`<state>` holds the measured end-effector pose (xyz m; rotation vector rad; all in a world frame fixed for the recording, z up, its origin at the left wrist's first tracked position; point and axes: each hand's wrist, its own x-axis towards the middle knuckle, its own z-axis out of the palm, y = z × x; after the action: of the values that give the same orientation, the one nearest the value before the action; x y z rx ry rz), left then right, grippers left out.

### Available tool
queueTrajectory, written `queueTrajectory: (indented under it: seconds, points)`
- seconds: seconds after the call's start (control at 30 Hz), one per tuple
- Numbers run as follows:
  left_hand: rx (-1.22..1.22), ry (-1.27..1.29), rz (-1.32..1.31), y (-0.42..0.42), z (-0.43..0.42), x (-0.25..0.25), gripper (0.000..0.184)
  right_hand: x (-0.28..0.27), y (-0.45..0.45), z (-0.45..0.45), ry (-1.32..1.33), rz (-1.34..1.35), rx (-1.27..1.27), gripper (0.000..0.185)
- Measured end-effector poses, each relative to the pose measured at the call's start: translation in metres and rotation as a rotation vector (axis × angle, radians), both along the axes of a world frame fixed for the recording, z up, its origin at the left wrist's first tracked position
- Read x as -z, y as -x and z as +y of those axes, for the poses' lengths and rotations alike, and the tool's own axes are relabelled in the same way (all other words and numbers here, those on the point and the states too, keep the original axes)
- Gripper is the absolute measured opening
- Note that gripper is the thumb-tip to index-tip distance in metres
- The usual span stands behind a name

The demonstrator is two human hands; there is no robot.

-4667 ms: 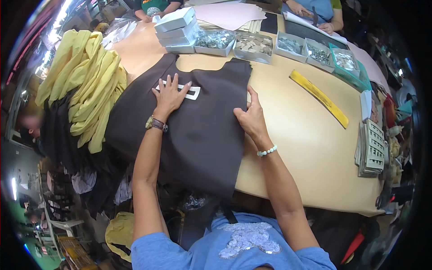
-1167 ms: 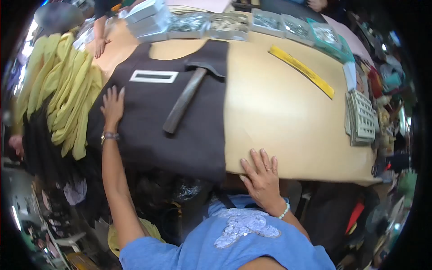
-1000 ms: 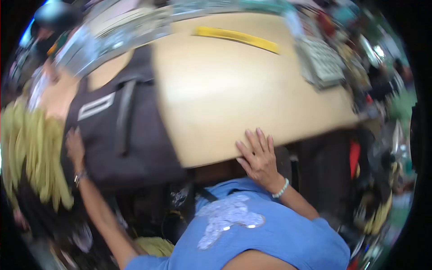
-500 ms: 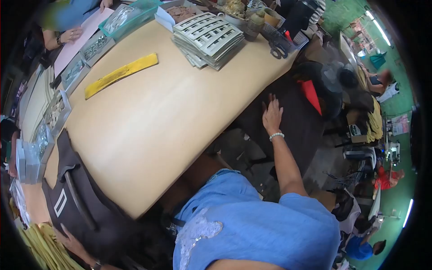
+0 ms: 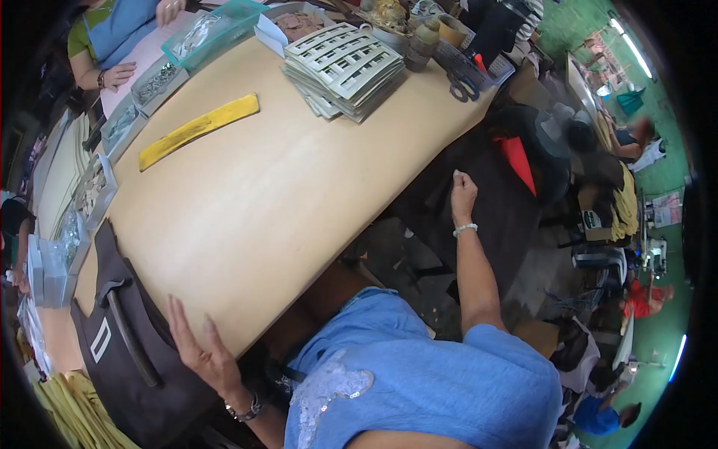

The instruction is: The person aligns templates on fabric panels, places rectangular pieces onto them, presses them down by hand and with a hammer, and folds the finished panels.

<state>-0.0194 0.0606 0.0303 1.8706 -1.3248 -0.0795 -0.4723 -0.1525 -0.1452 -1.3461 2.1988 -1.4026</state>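
Note:
My left hand is open, fingers spread, over the table's front edge beside a dark brown piece of material. A hammer lies on that piece, next to a white rectangular frame. Off the right side of the table, my right hand is closed, thumb uppermost, on a second dark brown sheet; the fold under the fingers is hard to see. A red pointed piece rests at the far side of this sheet.
On the table are a yellow strip, a stack of pale cut-out sheets and scissors. Small-parts boxes line the far left edge. A co-worker's hand rests on pink paper across the table.
My left hand has lifted off the left-hand dark piece and moved right to the table edge. My right hand, flat on its sheet before, has closed and come slightly nearer.

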Motion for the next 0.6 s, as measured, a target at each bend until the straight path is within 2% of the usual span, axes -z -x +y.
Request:
queueTrajectory:
  seconds: [0.13,0.23,0.3,0.37,0.43,0.5,0.57,0.6]
  points:
    - [0.094,-0.008,0.099,0.019,-0.015,0.011,0.045,-0.023,0.021,-0.007,-0.072,-0.155,0.043,0.034]
    - [0.162,-0.025,0.178,0.029,-0.020,0.018,0.045,-0.051,0.031,-0.018,0.152,-0.087,0.145,0.037]
    - [0.230,-0.036,0.221,0.034,-0.024,0.020,0.046,-0.095,0.018,-0.023,0.359,-0.261,0.182,0.037]
    - [0.307,-0.043,0.285,0.043,-0.032,0.015,0.047,-0.163,-0.023,-0.013,0.482,-0.711,0.034,0.038]
    - [0.404,-0.058,0.348,0.053,-0.041,0.011,0.056,-0.203,-0.066,-0.008,0.634,-0.904,-0.142,0.037]
    - [0.514,-0.080,0.407,0.063,-0.052,0.007,0.071,-0.231,-0.123,0.005,0.673,-0.992,-0.378,0.032]
    - [0.576,-0.026,0.578,0.082,-0.064,-0.001,0.088,-0.246,-0.193,0.019,0.680,-0.918,-0.369,0.021]
    - [0.604,0.002,0.662,0.086,-0.068,-0.004,0.097,-0.248,-0.221,0.029,0.666,-0.867,-0.591,0.017]
